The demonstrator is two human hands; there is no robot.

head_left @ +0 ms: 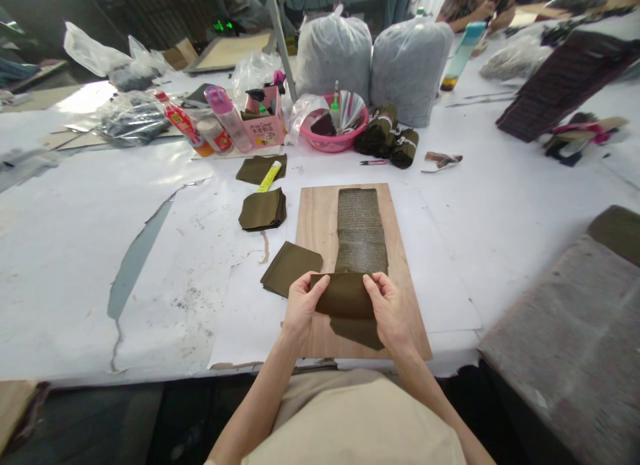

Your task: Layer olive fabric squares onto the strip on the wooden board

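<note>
Partway through: one olive cloth piece (pixel 347 298) in hand, not yet laid down

In the head view, the work looks well under way, though how much is finished cannot be told. On the wooden board (pixel 320 215) lies a long, dark strip (pixel 361 231) with a pale, streaky surface, its near end running up to the held cloth. To the left are three groups of similar olive pieces: a near stack (pixel 293 268) overlapping the board's edge, a thicker stack (pixel 263 210) beyond it, and a far stack (pixel 250 169) with a yellow tube (pixel 270 176) lying against it. Which of these are handled and which remain is not clear; the piece in hand, at least, seems unfinished.

Both hands are closed to a pinch, thumbs on top. The left hand (pixel 301 305) grips the cloth piece by its upper left corner, the right hand (pixel 390 308) by its upper right, so it spans the gap between them above the near part of the board. A lower olive flap (pixel 357 331) shows beneath it; whether it belongs to the same piece cannot be told. The paper-covered bench (pixel 170 331) carries everything.
</note>
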